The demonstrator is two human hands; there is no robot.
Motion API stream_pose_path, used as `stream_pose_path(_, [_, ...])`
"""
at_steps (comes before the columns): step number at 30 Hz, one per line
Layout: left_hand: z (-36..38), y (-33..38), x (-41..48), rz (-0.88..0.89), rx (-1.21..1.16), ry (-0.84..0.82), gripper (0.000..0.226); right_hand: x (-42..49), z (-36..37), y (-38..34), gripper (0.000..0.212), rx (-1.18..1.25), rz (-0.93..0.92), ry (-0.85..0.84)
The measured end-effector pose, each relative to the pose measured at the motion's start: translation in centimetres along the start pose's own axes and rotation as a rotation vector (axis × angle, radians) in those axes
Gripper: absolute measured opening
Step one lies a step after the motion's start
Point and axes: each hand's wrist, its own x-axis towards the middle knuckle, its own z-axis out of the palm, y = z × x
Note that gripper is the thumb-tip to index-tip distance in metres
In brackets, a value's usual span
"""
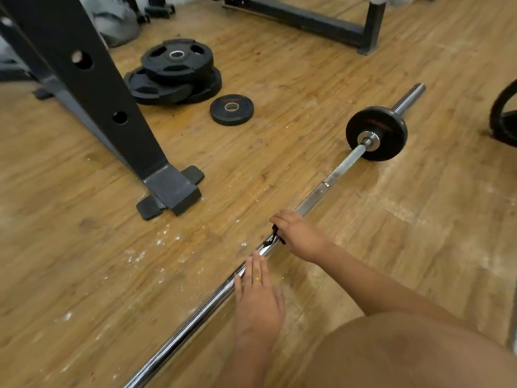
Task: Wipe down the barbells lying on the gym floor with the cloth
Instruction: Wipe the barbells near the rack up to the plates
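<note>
A chrome barbell (333,177) lies diagonally on the wooden floor, from the bottom left to the upper right, with a small black plate (389,127) on its far end. My right hand (300,236) grips the bar near its middle, with a dark cloth (272,240) bunched under the fingers; only a small black scrap of it shows. My left hand (258,292) lies flat on the bar just below, fingers straight, a ring on one finger.
A black rack leg with a footplate (167,191) stands left of the bar. A stack of black plates (176,71) and one small loose plate (231,109) lie beyond it. Another plate (503,116) leans at the right edge. A bench frame (307,21) crosses the back.
</note>
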Motion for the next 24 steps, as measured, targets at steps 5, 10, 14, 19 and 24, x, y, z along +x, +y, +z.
stream_pose_path(5, [0.1,-1.2,0.4,-0.014,-0.004,0.058,0.088,1.3,-0.3,0.5,0.046,-0.064,-0.006,-0.054])
stream_pose_path(10, [0.0,-1.2,1.8,-0.073,-0.067,0.118,0.085,2.6,-0.4,0.7,0.045,-0.128,-0.044,-0.084])
stream_pose_path(14, [0.0,-2.6,2.5,-0.056,-0.002,0.148,0.081,4.4,-1.8,1.2,0.049,-0.214,-0.231,-0.207])
stream_pose_path(19, [0.3,-4.1,3.7,-0.061,0.038,0.169,0.077,7.1,-2.5,2.8,0.044,-0.232,-0.300,-0.266])
stream_pose_path(24, [0.2,-4.5,5.3,-0.118,0.008,0.243,0.076,7.2,-0.1,0.9,0.052,-0.249,-0.272,-0.123])
